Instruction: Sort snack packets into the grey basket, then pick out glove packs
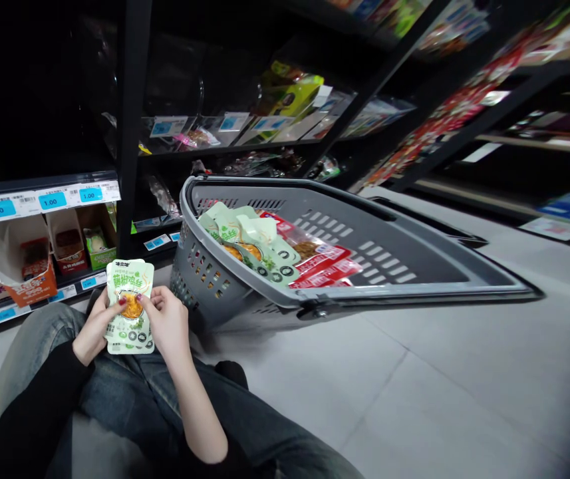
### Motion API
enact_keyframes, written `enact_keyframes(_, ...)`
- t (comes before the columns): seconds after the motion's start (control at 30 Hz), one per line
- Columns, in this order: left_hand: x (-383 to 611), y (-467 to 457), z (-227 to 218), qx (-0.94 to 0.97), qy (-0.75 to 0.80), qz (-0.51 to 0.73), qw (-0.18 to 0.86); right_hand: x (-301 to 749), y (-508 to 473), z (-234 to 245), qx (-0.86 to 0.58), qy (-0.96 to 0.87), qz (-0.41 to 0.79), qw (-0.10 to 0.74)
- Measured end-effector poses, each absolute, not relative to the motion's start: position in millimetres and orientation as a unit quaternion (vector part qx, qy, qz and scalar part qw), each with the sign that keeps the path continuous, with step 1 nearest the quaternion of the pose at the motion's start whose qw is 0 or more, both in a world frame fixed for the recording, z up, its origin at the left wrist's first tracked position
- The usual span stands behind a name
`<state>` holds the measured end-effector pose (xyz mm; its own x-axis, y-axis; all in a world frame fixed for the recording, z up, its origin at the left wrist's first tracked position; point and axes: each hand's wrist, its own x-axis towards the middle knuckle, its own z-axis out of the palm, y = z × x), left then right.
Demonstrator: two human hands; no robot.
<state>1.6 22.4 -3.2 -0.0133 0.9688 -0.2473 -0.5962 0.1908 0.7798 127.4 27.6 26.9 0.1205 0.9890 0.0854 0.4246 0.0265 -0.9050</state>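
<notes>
Both of my hands hold a small stack of pale green snack packets (130, 303) upright above my knees. My left hand (96, 327) grips the stack's left edge, fingers curled onto its front. My right hand (167, 319) pinches the right edge with thumb and fingers. Just to the right stands a grey plastic shopping basket (404, 256), tilted toward me, holding more green packets (249, 243) and red packets (327, 266) at its near end.
A low shelf (40, 196) with blue price tags and open cartons (28, 263) of snacks is at the left. Dark shelving with goods runs along the back and right. The light tiled floor (439, 372) stretches right; my jeans-clad legs fill the lower left.
</notes>
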Motion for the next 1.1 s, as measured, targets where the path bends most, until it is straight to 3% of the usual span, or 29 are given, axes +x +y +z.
enact_keyframes(0.23,1,26,-7,0.230,0.382,0.599,0.665,133,30,25,-0.581,-0.535,0.329,0.518)
enact_keyframes(0.5,-5,27,-5,0.256,0.406,0.591,0.649,147,13,65,-0.490,-0.497,0.338,0.631)
enact_keyframes(1.1,-5,26,-4,0.263,0.415,0.581,0.649,151,4,79,-0.493,-0.465,0.353,0.645)
